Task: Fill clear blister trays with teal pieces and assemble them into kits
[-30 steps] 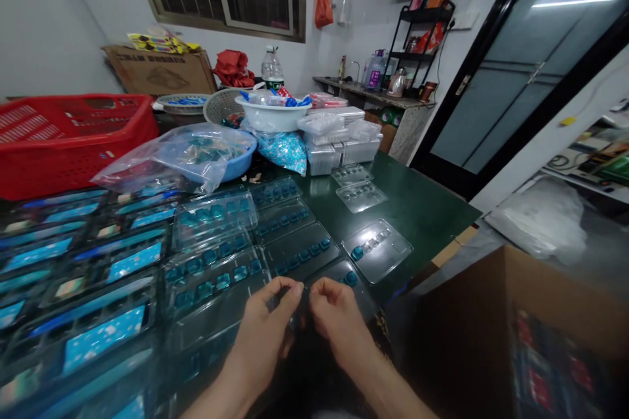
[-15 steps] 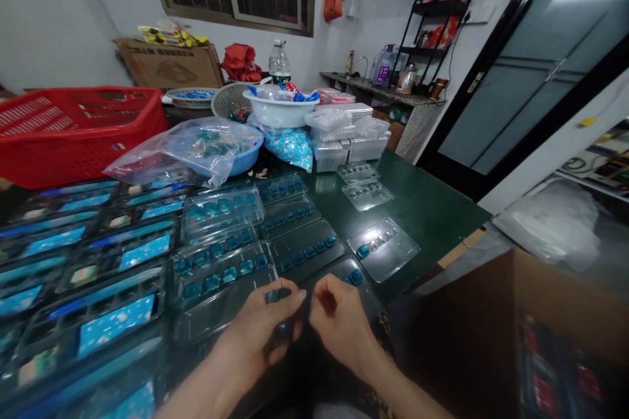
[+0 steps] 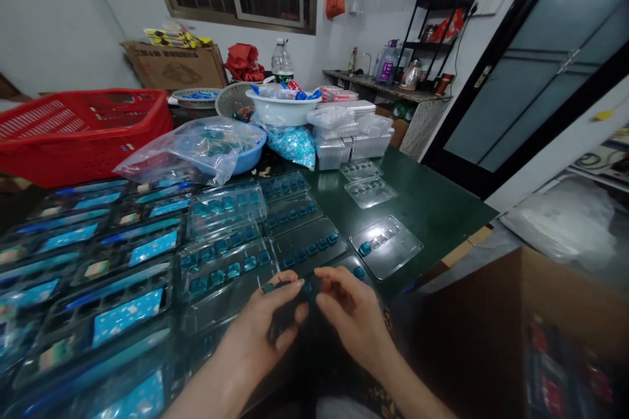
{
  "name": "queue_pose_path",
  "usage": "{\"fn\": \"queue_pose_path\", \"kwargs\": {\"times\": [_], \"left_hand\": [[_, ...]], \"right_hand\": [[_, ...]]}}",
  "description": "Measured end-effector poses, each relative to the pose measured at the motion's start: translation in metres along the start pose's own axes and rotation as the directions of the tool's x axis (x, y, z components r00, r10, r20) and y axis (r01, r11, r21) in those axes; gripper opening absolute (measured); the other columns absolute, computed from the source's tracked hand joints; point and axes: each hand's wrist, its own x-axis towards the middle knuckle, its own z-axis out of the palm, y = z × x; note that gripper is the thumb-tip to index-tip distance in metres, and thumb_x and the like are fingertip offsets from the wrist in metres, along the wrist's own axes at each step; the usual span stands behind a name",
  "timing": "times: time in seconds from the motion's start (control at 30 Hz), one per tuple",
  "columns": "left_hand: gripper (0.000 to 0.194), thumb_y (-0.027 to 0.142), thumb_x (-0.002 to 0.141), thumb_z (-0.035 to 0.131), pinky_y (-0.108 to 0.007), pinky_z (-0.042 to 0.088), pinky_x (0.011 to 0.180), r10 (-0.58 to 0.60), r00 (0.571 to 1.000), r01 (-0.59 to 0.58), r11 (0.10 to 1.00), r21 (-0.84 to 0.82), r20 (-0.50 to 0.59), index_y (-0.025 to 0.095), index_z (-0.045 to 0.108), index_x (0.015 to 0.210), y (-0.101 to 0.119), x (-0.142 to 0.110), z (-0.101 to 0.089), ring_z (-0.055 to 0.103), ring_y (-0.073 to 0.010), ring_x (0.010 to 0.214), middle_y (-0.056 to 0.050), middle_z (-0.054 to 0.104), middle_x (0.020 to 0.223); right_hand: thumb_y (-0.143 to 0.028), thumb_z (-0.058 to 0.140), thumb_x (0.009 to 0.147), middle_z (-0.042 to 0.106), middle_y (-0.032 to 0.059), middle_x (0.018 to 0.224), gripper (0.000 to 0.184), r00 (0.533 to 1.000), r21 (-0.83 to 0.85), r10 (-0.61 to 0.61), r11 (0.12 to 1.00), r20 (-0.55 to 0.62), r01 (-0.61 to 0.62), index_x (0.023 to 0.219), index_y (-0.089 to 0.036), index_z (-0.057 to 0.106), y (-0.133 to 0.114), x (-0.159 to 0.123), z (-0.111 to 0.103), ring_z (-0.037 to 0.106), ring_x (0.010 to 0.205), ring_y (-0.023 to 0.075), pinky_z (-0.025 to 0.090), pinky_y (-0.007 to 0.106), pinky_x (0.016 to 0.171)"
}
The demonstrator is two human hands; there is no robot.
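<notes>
My left hand (image 3: 268,327) and my right hand (image 3: 351,314) meet at the near edge of the green table (image 3: 432,209). The left fingers curl around a dark object, with a small teal piece (image 3: 268,287) pinched at the fingertips. The right hand's fingers are bent and pinch at the same dark object from the other side. Just beyond the hands lie clear plastic blister trays (image 3: 304,249) holding rows of teal pieces. One open tray (image 3: 388,245) to the right holds a single teal piece.
Rows of packed blue-card trays (image 3: 98,262) cover the left. A red basket (image 3: 78,131), a blue bowl in a plastic bag (image 3: 206,150), a white bowl (image 3: 282,111) and stacked clear boxes (image 3: 344,137) stand behind. A cardboard box (image 3: 515,334) sits right.
The hands have shifted slightly forward toward the trays. The left fingers now close further around the dark object, and the right hand has come in to touch it.
</notes>
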Motion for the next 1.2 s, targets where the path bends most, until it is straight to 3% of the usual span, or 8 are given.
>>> {"fn": "queue_pose_path", "kwargs": {"times": [0.1, 0.27, 0.37, 0.47, 0.5, 0.6, 1.03, 1.2], "left_hand": [[0.027, 0.02, 0.061, 0.069, -0.013, 0.02, 0.029, -0.022, 0.998, 0.024, 0.999, 0.033, -0.06, 0.02, 0.049, 0.08, -0.003, 0.003, 0.002, 0.048, -0.0066, 0.04, 0.004, 0.051, 0.056], [0.027, 0.026, 0.063, 0.068, -0.012, 0.019, 0.029, -0.055, 0.999, 0.054, 0.992, 0.114, 0.001, 0.018, 0.054, 0.084, -0.007, 0.007, 0.005, 0.05, -0.0073, 0.044, 0.001, 0.054, 0.062], [0.027, 0.027, 0.065, 0.067, -0.013, 0.019, 0.029, -0.045, 0.999, 0.041, 0.988, 0.151, 0.02, 0.018, 0.055, 0.086, -0.006, 0.01, 0.006, 0.051, -0.0074, 0.049, -0.003, 0.059, 0.078], [0.02, 0.029, 0.067, 0.066, -0.014, 0.018, 0.029, -0.028, 0.995, 0.011, 0.984, 0.179, 0.092, 0.017, 0.055, 0.078, -0.004, 0.011, 0.006, 0.05, -0.0078, 0.05, -0.002, 0.056, 0.076], [0.02, 0.031, 0.068, 0.065, -0.015, 0.018, 0.03, -0.039, 0.993, 0.019, 0.983, 0.181, 0.109, 0.016, 0.056, 0.077, -0.004, 0.011, 0.006, 0.05, -0.0081, 0.05, -0.002, 0.055, 0.076], [0.027, 0.041, 0.071, 0.059, -0.016, 0.019, 0.032, -0.102, 0.989, 0.086, 0.985, 0.147, 0.106, 0.015, 0.057, 0.079, -0.001, 0.01, 0.007, 0.05, -0.01, 0.052, -0.003, 0.055, 0.077], [0.041, 0.051, 0.074, 0.048, -0.017, 0.02, 0.031, -0.07, 0.991, 0.063, 0.996, 0.065, 0.113, 0.014, 0.058, 0.089, 0.005, 0.009, 0.001, 0.053, -0.014, 0.054, -0.005, 0.054, 0.078], [0.046, 0.052, 0.075, 0.047, -0.018, 0.022, 0.031, -0.084, 0.984, 0.078, 0.996, 0.042, 0.16, 0.013, 0.057, 0.096, 0.013, 0.009, 0.006, 0.054, -0.0153, 0.056, -0.006, 0.054, 0.08]], "right_hand": [[-0.016, 0.052, 0.078, 0.057, 0.0044, 0.09, 0.026, 0.98, -0.151, -0.195, 0.968, 0.036, 0.198, 0.102, -0.022, 0.06, -0.003, -0.005, -0.002, 0.055, 0.078, 0.0137, 0.044, 0.024, 0.069], [-0.016, 0.053, 0.078, 0.06, 0.0039, 0.08, 0.016, 0.979, -0.257, -0.202, 0.945, 0.032, 0.204, 0.091, -0.019, 0.062, 0.0, -0.006, -0.017, 0.056, 0.071, 0.0139, 0.045, 0.025, 0.066], [-0.021, 0.053, 0.079, 0.061, 0.004, 0.08, 0.014, 0.976, -0.372, -0.199, 0.916, -0.091, 0.153, 0.09, -0.02, 0.062, 0.012, 0.006, -0.052, 0.056, 0.07, 0.0145, 0.045, 0.026, 0.064], [-0.025, 0.051, 0.081, 0.062, 0.0049, 0.078, 0.017, 0.965, -0.618, -0.181, 0.785, -0.188, 0.027, 0.09, -0.018, 0.063, 0.033, 0.031, -0.097, 0.056, 0.068, 0.015, 0.043, 0.026, 0.062], [-0.025, 0.05, 0.081, 0.062, 0.0048, 0.077, 0.018, 0.971, -0.702, -0.161, 0.712, -0.178, -0.011, 0.089, -0.017, 0.064, 0.041, 0.039, -0.11, 0.055, 0.066, 0.015, 0.042, 0.026, 0.061], [-0.023, 0.052, 0.078, 0.062, 0.0047, 0.073, 0.017, 0.984, -0.789, -0.12, 0.614, -0.133, -0.031, 0.084, -0.017, 0.066, 0.063, 0.06, -0.132, 0.055, 0.064, 0.0155, 0.04, 0.025, 0.06], [-0.017, 0.045, 0.08, 0.059, 0.005, 0.076, 0.021, 0.988, -0.877, -0.051, 0.455, 0.146, 0.154, 0.079, -0.019, 0.065, 0.074, 0.068, -0.129, 0.054, 0.068, 0.015, 0.037, 0.025, 0.061], [-0.018, 0.04, 0.084, 0.056, 0.0043, 0.078, 0.024, 0.983, -0.912, -0.04, 0.369, 0.179, 0.181, 0.077, -0.019, 0.062, 0.077, 0.065, -0.122, 0.052, 0.068, 0.0139, 0.036, 0.024, 0.06]]}}
